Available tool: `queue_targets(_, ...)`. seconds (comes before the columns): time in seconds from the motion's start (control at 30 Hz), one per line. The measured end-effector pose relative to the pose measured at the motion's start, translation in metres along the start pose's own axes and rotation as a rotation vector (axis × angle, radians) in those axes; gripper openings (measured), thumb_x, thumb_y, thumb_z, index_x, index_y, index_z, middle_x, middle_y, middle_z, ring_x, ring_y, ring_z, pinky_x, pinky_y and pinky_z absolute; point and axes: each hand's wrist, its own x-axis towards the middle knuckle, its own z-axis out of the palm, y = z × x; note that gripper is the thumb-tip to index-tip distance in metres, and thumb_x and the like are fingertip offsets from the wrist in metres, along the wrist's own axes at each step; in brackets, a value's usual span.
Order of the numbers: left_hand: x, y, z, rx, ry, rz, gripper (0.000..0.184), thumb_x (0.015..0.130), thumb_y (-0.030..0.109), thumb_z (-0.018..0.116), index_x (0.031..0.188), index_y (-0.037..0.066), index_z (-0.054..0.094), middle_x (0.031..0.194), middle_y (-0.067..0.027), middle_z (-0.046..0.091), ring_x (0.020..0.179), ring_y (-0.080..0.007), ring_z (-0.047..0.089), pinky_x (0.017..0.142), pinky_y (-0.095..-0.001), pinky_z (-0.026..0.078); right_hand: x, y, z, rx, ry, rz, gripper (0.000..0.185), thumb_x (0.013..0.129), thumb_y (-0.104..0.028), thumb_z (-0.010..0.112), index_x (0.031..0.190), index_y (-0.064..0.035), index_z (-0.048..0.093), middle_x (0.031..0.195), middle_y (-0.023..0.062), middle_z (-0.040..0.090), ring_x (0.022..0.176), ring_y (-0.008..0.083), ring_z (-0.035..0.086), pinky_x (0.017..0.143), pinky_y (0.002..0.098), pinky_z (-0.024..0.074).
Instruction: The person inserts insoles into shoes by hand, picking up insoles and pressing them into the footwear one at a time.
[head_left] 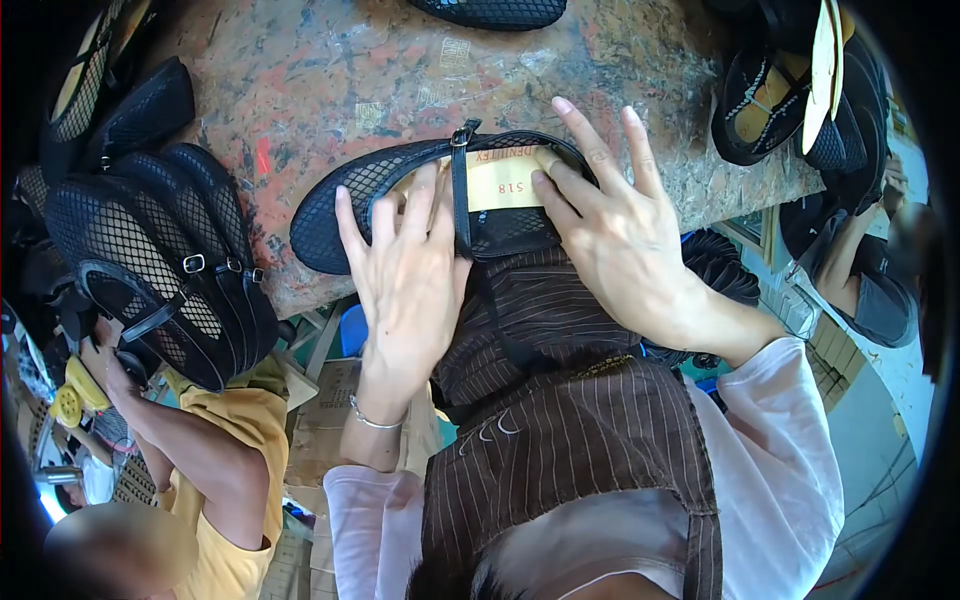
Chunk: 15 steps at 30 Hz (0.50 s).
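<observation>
A black mesh shoe (335, 215) with a buckled strap (460, 200) lies sideways at the table's near edge, toe to the left. Inside it sits a pale yellow insole (490, 185) printed with red lettering and "518". My left hand (405, 280) grips the front part of the shoe, several fingers reaching into its opening. At the heel end, my right hand (625, 235) has bent fingers inside the shoe against the insole, while two other fingers stretch out past the far rim. The fingertips inside the shoe are partly hidden.
Several black mesh shoes (160, 240) stand bunched at the table's left edge. More black shoes (755, 120) and pale insoles (825, 75) are at the right. Another dark shoe (490, 10) lies at the far edge. A person in a yellow shirt (235, 430) sits at the left.
</observation>
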Motion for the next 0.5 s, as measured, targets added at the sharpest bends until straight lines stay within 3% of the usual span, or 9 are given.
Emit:
queue_targets(0.1,-0.011,0.008,0.007,0.075,-0.012,-0.050,0.078,0.073,0.008,0.076,0.147,0.009,0.052,0.150,-0.0103,0.048,0.128,-0.0310,0.050,0.122,-0.0631,0.015,-0.001,-0.001,0.004,0.049,0.068,0.019,0.042,0.071,-0.014,0.071,0.111,-0.0034,0.076,0.128,0.0090,0.067,0.150,0.0343,0.035,0.122,0.0669,0.0194)
queue_targets(0.17,-0.018,0.009,0.011,0.029,0.011,-0.071,0.062,0.078,0.014,0.075,0.138,0.004,0.061,0.153,-0.0093,0.045,0.133,-0.0313,0.046,0.121,-0.0679,0.013,-0.001,0.003,0.000,0.111,0.068,0.006,0.039,0.072,-0.014,0.073,0.109,-0.0031,0.076,0.127,0.0088,0.067,0.147,0.0351,0.038,0.121,0.0673,0.0211)
queue_targets(0.23,-0.020,0.004,0.015,-0.019,0.035,-0.066,0.058,0.079,0.013,0.074,0.136,0.010,0.065,0.157,-0.0073,0.044,0.139,-0.0312,0.043,0.120,-0.0707,0.011,-0.004,0.009,-0.008,0.176,0.063,-0.006,0.037,0.072,-0.014,0.076,0.108,-0.0029,0.077,0.125,0.0086,0.067,0.145,0.0359,0.042,0.120,0.0678,0.0227)
queue_targets(0.3,-0.018,-0.001,0.015,-0.002,0.041,0.009,0.061,0.079,0.012,0.073,0.139,0.016,0.063,0.157,-0.0059,0.044,0.143,-0.0307,0.040,0.119,-0.0725,0.010,-0.009,0.018,-0.015,0.561,0.076,-0.020,0.036,0.074,-0.015,0.082,0.107,-0.0015,0.076,0.125,0.0080,0.066,0.138,0.0367,0.050,0.118,0.0696,0.0242)
queue_targets(0.33,-0.017,-0.001,0.013,-0.002,0.039,0.008,0.061,0.079,0.012,0.073,0.139,0.016,0.063,0.157,-0.0059,0.044,0.143,-0.0307,0.040,0.119,-0.0725,0.010,-0.009,0.019,-0.011,0.560,0.129,-0.029,0.036,0.073,-0.016,0.085,0.105,-0.0016,0.075,0.124,0.0089,0.066,0.132,0.0362,0.055,0.115,0.0662,0.0308)
queue_targets(0.4,-0.015,-0.001,0.010,0.042,-0.003,-0.002,0.076,0.076,0.007,0.073,0.147,0.030,0.056,0.153,-0.0054,0.049,0.144,-0.0304,0.040,0.121,-0.0687,0.011,-0.010,0.019,-0.004,0.651,0.279,0.079,0.037,0.072,-0.018,0.087,0.102,-0.0025,0.072,0.115,0.0109,0.065,0.122,0.0352,0.060,0.106,0.0555,0.0438)
queue_targets(0.43,-0.014,0.000,0.009,0.042,-0.003,0.000,0.076,0.076,0.007,0.073,0.147,0.030,0.056,0.153,-0.0054,0.049,0.144,-0.0304,0.040,0.121,-0.0687,0.011,-0.008,0.018,-0.003,0.744,0.376,0.196,0.037,0.072,-0.018,0.087,0.101,-0.0032,0.069,0.106,0.0119,0.064,0.117,0.0347,0.061,0.099,0.0483,0.0503)
queue_targets(0.47,-0.014,0.000,0.008,0.063,-0.021,-0.001,0.079,0.076,0.007,0.073,0.149,0.028,0.054,0.154,-0.0056,0.048,0.144,-0.0307,0.040,0.120,-0.0691,0.011,-0.003,0.018,-0.006,0.661,0.358,0.261,0.046,0.071,-0.013,0.087,0.108,-0.0030,0.062,0.109,0.0152,0.061,0.107,0.0379,0.064,0.085,0.0431,0.0541)
queue_targets(0.5,-0.014,0.001,0.008,0.084,-0.040,0.001,0.081,0.076,0.008,0.072,0.152,0.026,0.051,0.155,-0.0059,0.047,0.145,-0.0310,0.040,0.120,-0.0695,0.011,0.002,0.018,-0.010,0.662,0.359,0.266,0.046,0.071,-0.013,0.087,0.108,-0.0030,0.062,0.109,0.0152,0.061,0.107,0.0379,0.064,0.085,0.0431,0.0541)
